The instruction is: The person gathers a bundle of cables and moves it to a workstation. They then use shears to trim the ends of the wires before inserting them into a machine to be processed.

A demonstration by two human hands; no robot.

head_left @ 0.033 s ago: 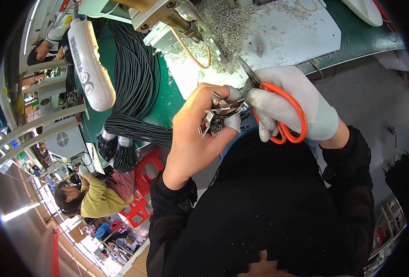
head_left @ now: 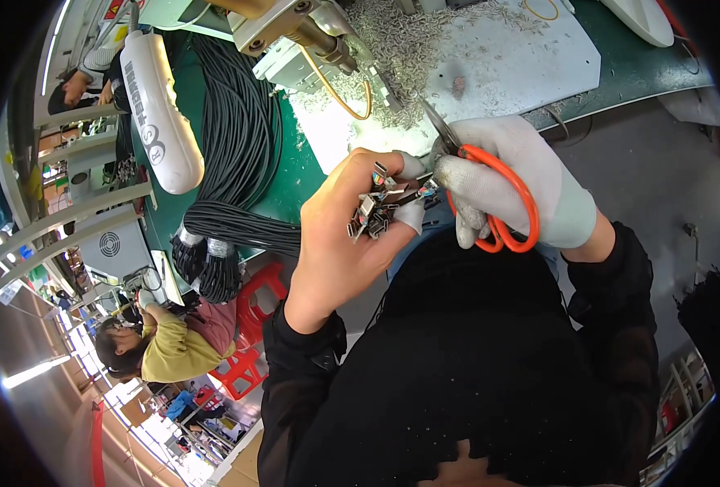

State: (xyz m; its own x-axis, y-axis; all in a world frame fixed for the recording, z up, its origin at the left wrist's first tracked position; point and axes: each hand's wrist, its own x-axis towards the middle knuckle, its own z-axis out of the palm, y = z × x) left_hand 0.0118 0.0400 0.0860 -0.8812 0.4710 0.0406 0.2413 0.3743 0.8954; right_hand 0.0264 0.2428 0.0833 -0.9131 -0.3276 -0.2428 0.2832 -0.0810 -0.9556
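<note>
My left hand [head_left: 331, 235], bare except for pale covers on the thumb and a fingertip, is closed around a bunch of cable ends with small metal connectors [head_left: 368, 213]. Thumb and finger pinch one connector end [head_left: 427, 189] that sticks out toward the right. My right hand [head_left: 510, 174] wears a white glove with grey, dirty fingertips. It grips scissors [head_left: 521, 191] with orange loop handles, their dark blades pointing up and left over the plate's edge. The gloved fingertips are close to the pinched connector; whether they touch it I cannot tell.
Ahead, a machine head [head_left: 295, 36] stands over a white metal plate [head_left: 522, 69] strewn with small metal scraps [head_left: 409, 49]. Black cable bundles [head_left: 234, 122] lie on the green table at left, below a white lamp [head_left: 161, 114]. Another person [head_left: 169, 349] works near red stools [head_left: 242, 369].
My left hand has shifted very slightly left with the connectors. My right hand and the scissors look unmoved.
</note>
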